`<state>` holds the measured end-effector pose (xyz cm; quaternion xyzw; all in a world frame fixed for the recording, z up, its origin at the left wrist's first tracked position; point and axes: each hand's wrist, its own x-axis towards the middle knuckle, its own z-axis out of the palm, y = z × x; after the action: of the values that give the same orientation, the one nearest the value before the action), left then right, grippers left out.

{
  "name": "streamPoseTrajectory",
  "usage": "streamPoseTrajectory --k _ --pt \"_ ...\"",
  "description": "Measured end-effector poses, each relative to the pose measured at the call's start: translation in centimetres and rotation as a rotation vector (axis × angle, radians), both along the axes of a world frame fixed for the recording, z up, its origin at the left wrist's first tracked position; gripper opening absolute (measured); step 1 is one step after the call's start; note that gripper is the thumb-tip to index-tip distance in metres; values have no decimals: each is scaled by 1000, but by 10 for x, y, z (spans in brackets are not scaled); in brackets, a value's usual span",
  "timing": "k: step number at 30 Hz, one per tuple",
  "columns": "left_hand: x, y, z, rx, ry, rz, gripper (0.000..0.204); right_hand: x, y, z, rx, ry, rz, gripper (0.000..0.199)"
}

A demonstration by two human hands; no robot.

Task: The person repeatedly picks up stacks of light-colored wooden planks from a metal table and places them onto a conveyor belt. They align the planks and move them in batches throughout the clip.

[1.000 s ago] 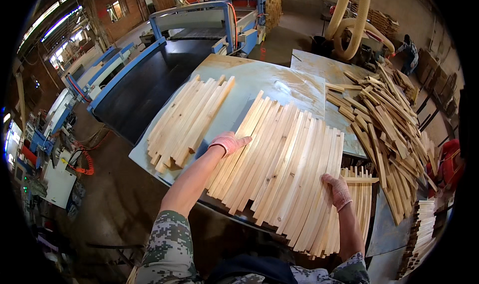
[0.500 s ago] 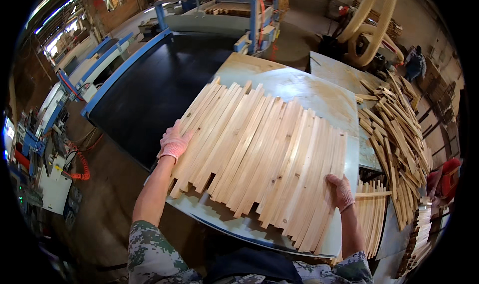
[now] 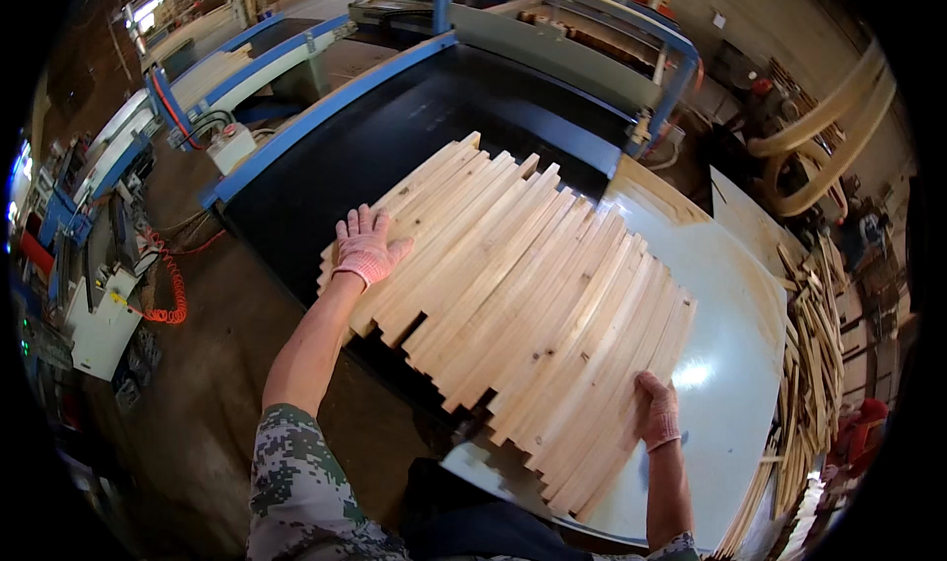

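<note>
A wide row of pale wooden strips lies side by side with uneven ends. Its left part rests on a black conveyor belt and its right part on a smooth pale-grey table. My left hand, in a pinkish knit glove, lies flat on the strips near the left edge, fingers spread. At the right edge, my gloved right hand is closed against the outermost strips; some of its fingers are hidden.
A blue machine frame spans the far end of the belt, and a blue rail runs along its left. Loose wooden strips are heaped at the right. Ribbed hoses hang beyond. Other machinery and a red coiled hose stand left.
The row of strips has shifted left from the table partly onto the black belt. My left hand went from its left edge to flat on top; my right hand followed along. The view has turned left.
</note>
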<state>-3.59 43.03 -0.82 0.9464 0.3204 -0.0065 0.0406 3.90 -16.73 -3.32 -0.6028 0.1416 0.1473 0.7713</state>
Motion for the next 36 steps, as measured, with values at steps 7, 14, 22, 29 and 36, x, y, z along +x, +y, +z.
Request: streamPoseTrajectory --k 7,14,22,29,36 --pt "-7 58 -7 -20 3 -22 88 19 213 4 16 22 118 36" --pt "-19 70 -5 63 -5 -17 86 45 383 -17 -19 -21 162 54" --pt "-22 90 -26 102 -238 -108 81 54 368 90 -921 25 833 70" --pt "-1 95 -33 34 -54 -130 78 -15 305 -65 -408 -674 1182 42" --pt "6 -130 -1 -321 -802 -468 60 -210 69 29 112 -174 1143 25"
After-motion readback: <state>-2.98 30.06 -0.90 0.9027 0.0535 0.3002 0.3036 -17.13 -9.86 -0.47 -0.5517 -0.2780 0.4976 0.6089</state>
